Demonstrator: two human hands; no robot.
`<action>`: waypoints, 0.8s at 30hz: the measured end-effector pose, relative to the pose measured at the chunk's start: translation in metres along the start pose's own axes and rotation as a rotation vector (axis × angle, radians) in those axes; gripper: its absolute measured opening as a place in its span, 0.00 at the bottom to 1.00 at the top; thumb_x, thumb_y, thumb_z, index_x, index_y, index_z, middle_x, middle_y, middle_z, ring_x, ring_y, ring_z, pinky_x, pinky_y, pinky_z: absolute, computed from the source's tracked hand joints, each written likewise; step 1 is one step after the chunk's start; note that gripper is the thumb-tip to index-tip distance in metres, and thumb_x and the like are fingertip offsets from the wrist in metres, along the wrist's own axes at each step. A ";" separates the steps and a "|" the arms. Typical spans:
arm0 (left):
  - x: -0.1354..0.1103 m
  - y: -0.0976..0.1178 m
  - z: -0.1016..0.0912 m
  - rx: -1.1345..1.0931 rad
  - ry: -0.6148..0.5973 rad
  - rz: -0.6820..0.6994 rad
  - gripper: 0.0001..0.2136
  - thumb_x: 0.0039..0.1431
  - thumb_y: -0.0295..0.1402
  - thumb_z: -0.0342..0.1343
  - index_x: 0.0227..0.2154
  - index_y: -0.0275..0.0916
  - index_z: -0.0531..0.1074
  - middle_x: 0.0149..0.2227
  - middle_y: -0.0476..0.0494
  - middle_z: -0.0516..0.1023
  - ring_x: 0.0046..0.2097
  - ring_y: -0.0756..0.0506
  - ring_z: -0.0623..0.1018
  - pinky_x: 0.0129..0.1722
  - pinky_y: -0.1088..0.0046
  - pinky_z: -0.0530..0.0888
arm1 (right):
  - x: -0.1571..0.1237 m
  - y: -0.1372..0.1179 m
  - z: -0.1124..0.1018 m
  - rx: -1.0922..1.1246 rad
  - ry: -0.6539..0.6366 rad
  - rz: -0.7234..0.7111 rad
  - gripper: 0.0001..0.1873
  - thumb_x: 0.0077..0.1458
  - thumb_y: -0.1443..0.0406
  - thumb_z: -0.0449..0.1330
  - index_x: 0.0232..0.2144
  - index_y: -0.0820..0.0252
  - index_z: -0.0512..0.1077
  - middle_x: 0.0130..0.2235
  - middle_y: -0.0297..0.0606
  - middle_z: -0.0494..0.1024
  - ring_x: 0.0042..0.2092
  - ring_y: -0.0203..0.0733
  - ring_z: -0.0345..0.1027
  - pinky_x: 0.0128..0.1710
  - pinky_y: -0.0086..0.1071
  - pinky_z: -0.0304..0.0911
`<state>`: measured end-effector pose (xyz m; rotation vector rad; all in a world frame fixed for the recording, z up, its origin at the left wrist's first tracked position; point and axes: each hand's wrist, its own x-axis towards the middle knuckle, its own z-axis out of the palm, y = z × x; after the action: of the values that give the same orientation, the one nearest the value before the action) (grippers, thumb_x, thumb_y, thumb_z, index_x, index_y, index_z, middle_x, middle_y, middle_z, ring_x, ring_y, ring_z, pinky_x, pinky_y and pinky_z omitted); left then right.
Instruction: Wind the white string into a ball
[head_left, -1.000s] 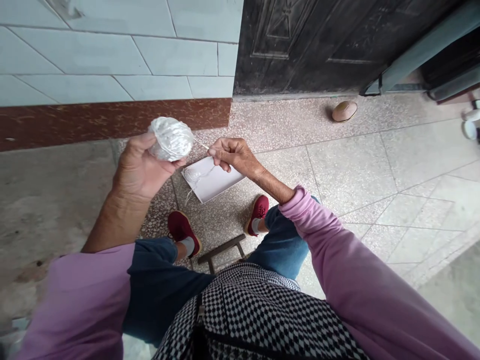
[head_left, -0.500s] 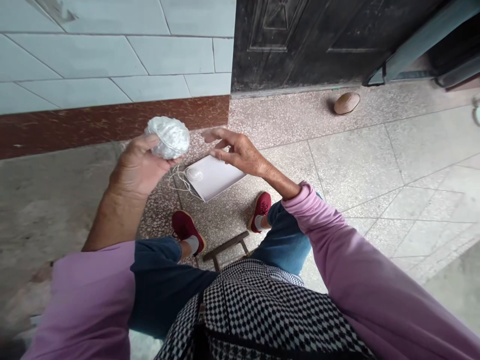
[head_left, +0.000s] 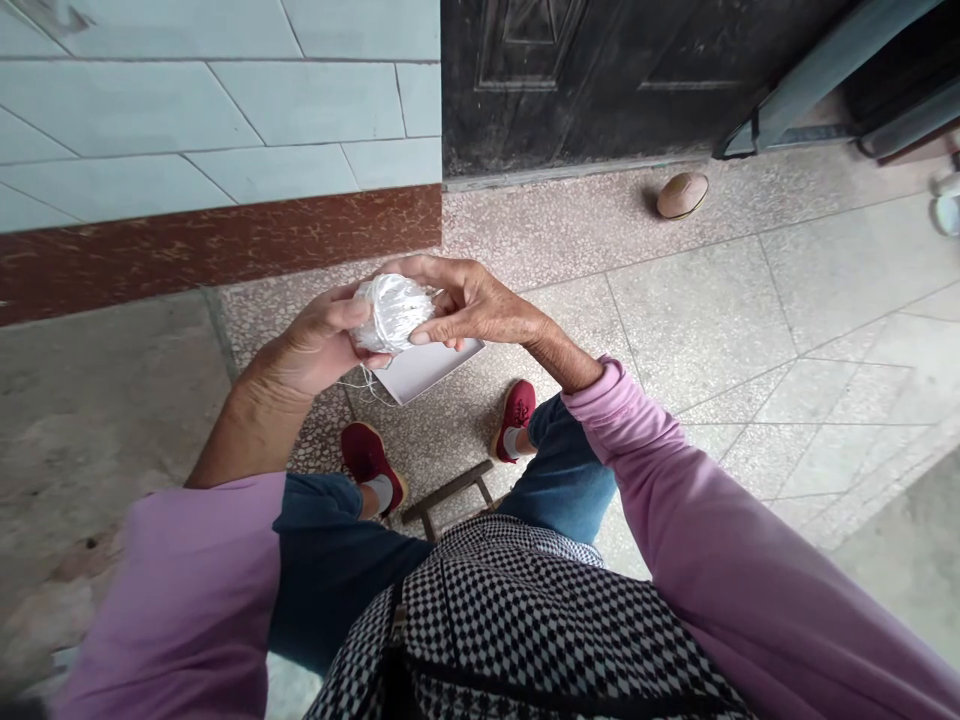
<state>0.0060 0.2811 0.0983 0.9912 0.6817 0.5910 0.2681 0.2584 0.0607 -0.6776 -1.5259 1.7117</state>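
Observation:
A ball of white thread [head_left: 391, 310] sits between both hands, held above my knees. My left hand [head_left: 311, 345] grips it from the left, thumb across its front. My right hand [head_left: 472, 305] curls its fingers over the top and right side of the ball. A loose strand [head_left: 360, 382] hangs below the ball toward a white tray [head_left: 431, 368] on the floor, which the hands partly cover.
I sit on a low stool [head_left: 444, 497] with red shoes [head_left: 367, 460] on a speckled tile floor. A tiled wall with a red skirting runs at the left, a dark door stands ahead, and a small brown oval object [head_left: 682, 194] lies near it.
My right hand let go of the taut strand, opened, then closed over the ball. My left hand brought the ball rightward and lower toward it.

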 end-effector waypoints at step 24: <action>-0.010 0.019 -0.004 0.581 0.267 0.210 0.10 0.61 0.41 0.78 0.38 0.39 0.92 0.29 0.46 0.80 0.32 0.47 0.70 0.33 0.67 0.65 | -0.005 -0.029 0.008 -0.739 0.007 0.168 0.34 0.74 0.79 0.79 0.76 0.65 0.81 0.68 0.51 0.89 0.64 0.57 0.86 0.66 0.44 0.83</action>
<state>-0.0059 0.2846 0.1162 1.5541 1.0264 0.7353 0.2698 0.2511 0.0898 -1.2011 -2.1579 1.2170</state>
